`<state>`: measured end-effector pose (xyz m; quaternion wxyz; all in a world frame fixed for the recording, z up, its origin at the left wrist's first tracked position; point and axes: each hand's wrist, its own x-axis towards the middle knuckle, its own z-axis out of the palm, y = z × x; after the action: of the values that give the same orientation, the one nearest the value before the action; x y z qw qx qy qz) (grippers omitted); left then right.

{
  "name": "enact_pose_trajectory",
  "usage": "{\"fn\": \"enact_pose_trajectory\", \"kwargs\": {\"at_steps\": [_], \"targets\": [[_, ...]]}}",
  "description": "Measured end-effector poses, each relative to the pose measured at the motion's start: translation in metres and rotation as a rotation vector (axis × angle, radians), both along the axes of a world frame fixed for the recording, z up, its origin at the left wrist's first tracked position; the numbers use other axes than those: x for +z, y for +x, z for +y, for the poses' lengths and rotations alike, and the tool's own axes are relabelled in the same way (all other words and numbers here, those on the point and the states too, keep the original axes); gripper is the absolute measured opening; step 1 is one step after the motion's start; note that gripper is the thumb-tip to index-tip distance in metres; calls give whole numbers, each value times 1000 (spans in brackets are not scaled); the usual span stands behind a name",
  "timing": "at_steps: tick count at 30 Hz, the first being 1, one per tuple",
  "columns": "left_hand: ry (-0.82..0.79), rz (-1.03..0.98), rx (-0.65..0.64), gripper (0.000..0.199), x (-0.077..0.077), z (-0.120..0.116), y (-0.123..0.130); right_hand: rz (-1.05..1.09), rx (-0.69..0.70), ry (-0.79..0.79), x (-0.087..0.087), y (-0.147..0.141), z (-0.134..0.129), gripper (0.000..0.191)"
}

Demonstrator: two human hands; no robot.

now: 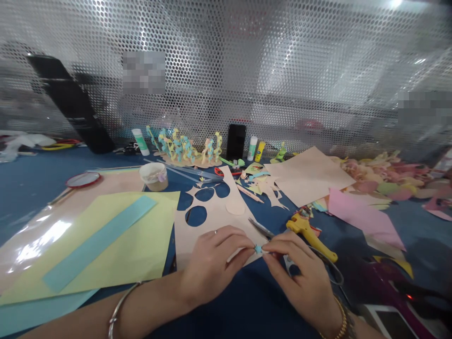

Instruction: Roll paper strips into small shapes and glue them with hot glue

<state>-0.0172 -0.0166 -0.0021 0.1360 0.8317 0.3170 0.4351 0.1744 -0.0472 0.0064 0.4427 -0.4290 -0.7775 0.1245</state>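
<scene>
A small blue paper piece (258, 248) is pinched between both hands, over the near edge of a beige sheet. My left hand (221, 259) grips its left side between thumb and fingers. From the other side, my right hand (298, 270) holds it by the fingertips. The beige sheet (190, 240) has several round holes cut in it. Scissors (260, 227) lie partly under my right hand, so their handles are mostly hidden. The blue piece is too small to make out its exact shape.
Yellow paper (141, 245) with a blue strip (102, 240) lies left. A yellow glue gun (310, 233) is right of my right hand. Behind stand a paper cup (154, 177), curled paper figures (190, 150), glue sticks (252, 148) and a phone (236, 141). Pink scraps (384, 176) pile up at right.
</scene>
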Motion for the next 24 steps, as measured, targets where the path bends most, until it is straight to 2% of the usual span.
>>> {"fn": "enact_pose_trajectory", "kwargs": {"at_steps": [8,24], "targets": [[32,72,6,6,0,1,1,-4,8,0,-1,-1,2,12],[-38,93,-13,9,1,-1,-1,-1,15,-56,-3,-1,1,11]]}}
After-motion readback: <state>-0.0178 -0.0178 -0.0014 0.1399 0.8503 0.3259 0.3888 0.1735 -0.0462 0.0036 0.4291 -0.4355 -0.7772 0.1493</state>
